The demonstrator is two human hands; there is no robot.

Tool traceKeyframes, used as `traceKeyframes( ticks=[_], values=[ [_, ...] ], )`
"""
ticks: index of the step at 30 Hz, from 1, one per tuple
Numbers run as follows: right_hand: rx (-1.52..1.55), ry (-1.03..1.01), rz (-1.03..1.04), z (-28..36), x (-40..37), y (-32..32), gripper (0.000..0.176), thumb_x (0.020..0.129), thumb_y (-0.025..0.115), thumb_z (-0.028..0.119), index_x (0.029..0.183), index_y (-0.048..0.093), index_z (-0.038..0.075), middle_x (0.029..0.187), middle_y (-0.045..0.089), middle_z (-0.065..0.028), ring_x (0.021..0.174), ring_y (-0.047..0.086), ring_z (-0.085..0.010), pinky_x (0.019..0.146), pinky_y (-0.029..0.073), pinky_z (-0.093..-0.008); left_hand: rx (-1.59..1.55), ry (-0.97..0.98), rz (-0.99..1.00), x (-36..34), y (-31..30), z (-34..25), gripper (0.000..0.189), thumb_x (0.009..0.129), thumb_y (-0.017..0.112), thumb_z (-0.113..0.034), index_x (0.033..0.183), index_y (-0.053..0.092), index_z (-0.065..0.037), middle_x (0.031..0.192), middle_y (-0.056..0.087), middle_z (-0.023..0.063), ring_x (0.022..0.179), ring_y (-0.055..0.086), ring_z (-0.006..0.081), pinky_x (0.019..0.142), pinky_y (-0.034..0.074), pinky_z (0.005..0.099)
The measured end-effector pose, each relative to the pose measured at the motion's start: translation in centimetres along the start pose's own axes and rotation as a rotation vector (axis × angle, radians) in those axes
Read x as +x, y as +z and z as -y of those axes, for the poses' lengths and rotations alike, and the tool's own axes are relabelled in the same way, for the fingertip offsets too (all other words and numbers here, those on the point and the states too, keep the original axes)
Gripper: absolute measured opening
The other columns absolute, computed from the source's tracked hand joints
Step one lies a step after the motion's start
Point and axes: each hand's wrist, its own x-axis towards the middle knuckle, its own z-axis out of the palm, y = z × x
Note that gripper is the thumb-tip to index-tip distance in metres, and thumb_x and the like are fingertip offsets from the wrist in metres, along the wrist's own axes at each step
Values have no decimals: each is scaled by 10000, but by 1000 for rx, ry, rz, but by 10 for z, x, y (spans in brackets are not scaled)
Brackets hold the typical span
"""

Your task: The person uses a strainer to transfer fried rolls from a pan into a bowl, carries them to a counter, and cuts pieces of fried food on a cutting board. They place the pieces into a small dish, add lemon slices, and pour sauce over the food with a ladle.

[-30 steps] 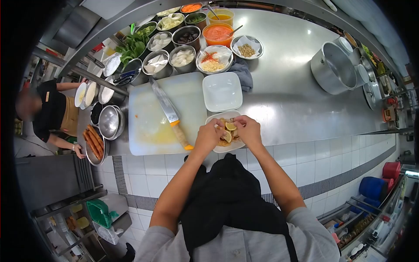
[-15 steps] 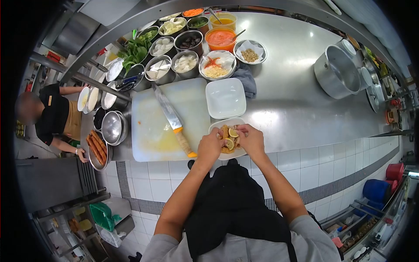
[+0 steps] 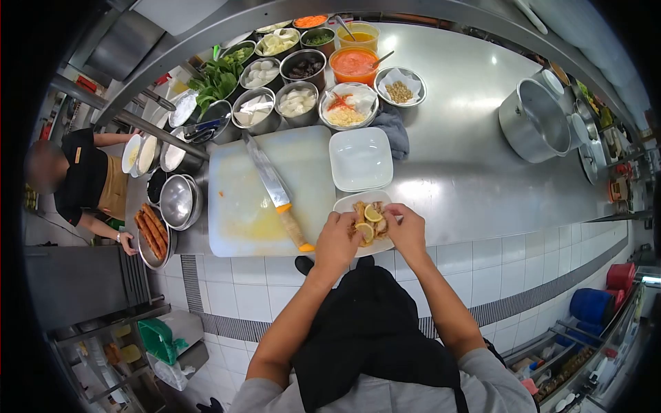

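Note:
A white dish [image 3: 343,206] at the counter's front edge holds pieces of fried food [image 3: 359,209] with two lemon slices [image 3: 372,213] on top. My left hand [image 3: 337,239] is over the dish's left side, its fingers curled in at the food beside the lower lemon slice. My right hand [image 3: 408,232] reaches in from the right, thumb and fingers pinched together at the food's edge. What lies between the fingertips is too small to make out. Left of the dish, a knife [image 3: 268,175] with a wooden-looking handle rests on a stained cutting board [image 3: 310,158].
Square white bowls [image 3: 361,158] stand just beyond the dish. Containers of ingredients, including an orange sauce tub [image 3: 354,63], line the back left. A large metal pot [image 3: 529,118] stands at right. Another person [image 3: 86,175] is at far left, near a bowl of long fried rolls [image 3: 151,232].
The whole view has shifted slightly. Both my hands have moved a little to the right and towards me, still at the food. The lower lemon slice sits slightly nearer me.

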Motion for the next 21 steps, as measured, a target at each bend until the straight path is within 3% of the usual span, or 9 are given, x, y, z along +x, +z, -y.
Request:
traceKeyframes(
  ticks=[4, 6, 7, 9, 12, 15, 21],
  values=[
    [-165, -80, 15, -1, -18, -13, 234, 828, 676, 91, 1061, 677, 72, 941, 707, -147, 849, 691, -323, 742, 546, -397, -38, -44, 70, 10, -3, -12, 340, 800, 741, -139, 1122, 649, -81, 1117, 573, 121, 1019, 605, 292, 852, 508, 408],
    [-329, -76, 72, 7, -27, -14, 315, 827, 691, 148, 1132, 634, 92, 960, 695, -160, 858, 678, -361, 742, 540, -443, 38, 193, 77, 26, 4, -11, 345, 805, 717, -126, 1144, 656, -103, 1141, 582, 101, 1051, 580, 306, 874, 497, 429],
    [-329, -75, 72, 8, -30, -11, 315, 827, 691, 148, 1132, 634, 92, 960, 695, -160, 858, 678, -361, 742, 540, -443, 38, 192, 78, 31, 5, -12, 345, 805, 717, -126, 1144, 656, -103, 1141, 582, 101, 1051, 580, 306, 874, 497, 429],
    [-345, -43, 71, 11, -31, -2, 373, 824, 697, 196, 1171, 603, 93, 948, 690, -179, 861, 674, -385, 750, 534, -477, 281, 384, 259, 46, 7, -16, 342, 787, 702, -114, 1127, 672, -129, 1123, 609, 77, 1062, 562, 312, 879, 489, 443],
    [-375, -17, 34, 11, -32, 6, 382, 823, 695, 217, 1168, 598, 84, 958, 685, -197, 869, 671, -403, 753, 531, -494, 397, 407, 392, 59, 19, -15, 343, 762, 701, -124, 1104, 683, -149, 1077, 642, 58, 1024, 567, 314, 866, 486, 456],
    [-370, -16, 10, 8, -31, 8, 354, 821, 696, 225, 1132, 605, 81, 943, 684, -196, 855, 671, -404, 747, 532, -489, 436, 463, 396, 66, 21, -11, 333, 746, 699, -136, 1078, 686, -141, 1021, 664, 52, 1008, 571, 313, 856, 486, 455],
    [-246, -27, -104, 3, -31, 7, 292, 785, 699, 170, 1047, 616, 74, 944, 639, -172, 849, 656, -380, 753, 536, -462, 214, 446, 487, 79, 13, -9, 269, 748, 661, -101, 1015, 692, -98, 952, 684, 87, 953, 584, 325, 837, 490, 427]
  ],
)
